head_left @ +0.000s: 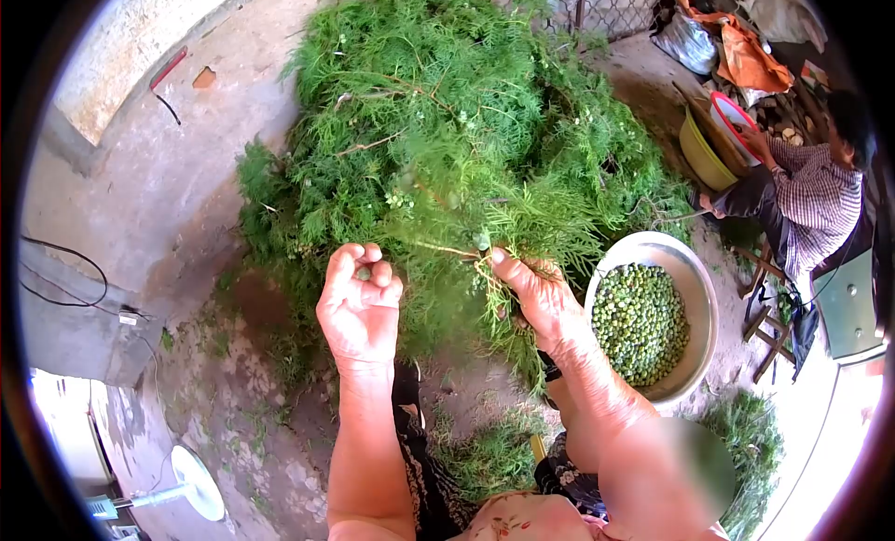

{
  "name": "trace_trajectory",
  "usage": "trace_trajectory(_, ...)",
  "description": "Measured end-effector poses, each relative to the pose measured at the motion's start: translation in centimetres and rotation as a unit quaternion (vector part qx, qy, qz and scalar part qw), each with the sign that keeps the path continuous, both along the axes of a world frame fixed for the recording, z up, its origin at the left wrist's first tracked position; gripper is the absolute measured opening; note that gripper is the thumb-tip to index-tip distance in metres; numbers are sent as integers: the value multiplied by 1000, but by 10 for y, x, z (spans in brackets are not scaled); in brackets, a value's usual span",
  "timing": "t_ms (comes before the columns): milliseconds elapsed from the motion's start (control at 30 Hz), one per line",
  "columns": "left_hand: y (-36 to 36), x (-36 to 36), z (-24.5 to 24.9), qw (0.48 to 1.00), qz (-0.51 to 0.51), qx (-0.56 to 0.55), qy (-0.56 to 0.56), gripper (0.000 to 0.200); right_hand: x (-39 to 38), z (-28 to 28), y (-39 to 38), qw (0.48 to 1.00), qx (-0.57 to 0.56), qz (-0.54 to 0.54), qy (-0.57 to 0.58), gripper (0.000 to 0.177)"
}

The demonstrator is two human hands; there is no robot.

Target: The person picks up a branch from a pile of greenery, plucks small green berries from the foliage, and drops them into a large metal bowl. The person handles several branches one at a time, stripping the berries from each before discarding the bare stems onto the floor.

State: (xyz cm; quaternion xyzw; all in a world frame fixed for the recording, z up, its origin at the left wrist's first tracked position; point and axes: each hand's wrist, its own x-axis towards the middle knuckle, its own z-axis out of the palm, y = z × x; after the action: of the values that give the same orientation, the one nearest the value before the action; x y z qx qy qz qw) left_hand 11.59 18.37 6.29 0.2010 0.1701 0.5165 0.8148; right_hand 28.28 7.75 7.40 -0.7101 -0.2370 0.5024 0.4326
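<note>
My right hand (539,299) is closed on a leafy green branch (447,249), its thin stem pinched between thumb and fingers. A small round green cone (483,242) shows on the branch by the thumb. To the left, my left hand (359,303) is turned palm up with its fingers curled in. A small greenish round cone (363,273) shows among those fingers. Beyond both hands rises a large heap of feathery evergreen branches (419,103). Beside my right forearm stands a metal basin (704,303) holding many small green cones (639,327).
At the right, a seated person (820,191) works by a yellow basin (704,154). Loose cuttings (494,457) lie on the floor near my legs, with more greenery (746,448) at lower right. A white fan (198,483) stands lower left; a cable (70,275) runs along the left wall.
</note>
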Motion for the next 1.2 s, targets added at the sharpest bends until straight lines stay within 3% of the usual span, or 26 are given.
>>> trace_trajectory(100,-7,2,9,977,58,156,136,14,-1,-6,1,1000,-23,13,-3,74)
trace_trajectory(167,-15,6,15,870,166,282,369,7,-2,-8,4,998,-65,19,5,73)
trace_trajectory(267,-18,12,21,715,153,495,469,21,-5,-18,7,996,45,50,-59,62)
trace_trajectory(300,-18,15,18,700,133,524,467,23,-8,-13,9,992,81,58,-73,59)
trace_trajectory(433,-17,18,-1,713,77,526,458,31,-10,9,6,985,32,146,-90,41)
trace_trajectory(500,-17,16,-2,766,44,496,406,27,-11,-14,4,950,143,199,-191,32)
trace_trajectory(633,-17,18,-19,796,60,495,344,23,-3,-15,-1,929,96,276,-227,37)
trace_trajectory(700,-20,24,-18,827,73,465,307,20,-4,-29,-4,960,108,220,-136,38)
trace_trajectory(733,-28,18,-8,861,14,353,367,15,-3,-31,-4,972,105,193,-81,40)
trace_trajectory(800,-26,16,-3,922,-8,253,295,14,-3,-26,-5,987,105,118,24,48)
trace_trajectory(900,-21,14,1,972,-26,140,185,17,-3,-20,-3,990,104,83,40,73)
trace_trajectory(967,-20,10,7,981,-44,70,177,18,-3,-11,5,991,72,64,97,76)
trace_trajectory(1133,-16,5,-2,987,-74,29,137,12,-8,-22,6,997,28,62,29,82)
trace_trajectory(1200,-18,7,0,970,-76,47,227,11,-7,-19,3,994,-29,99,-39,81)
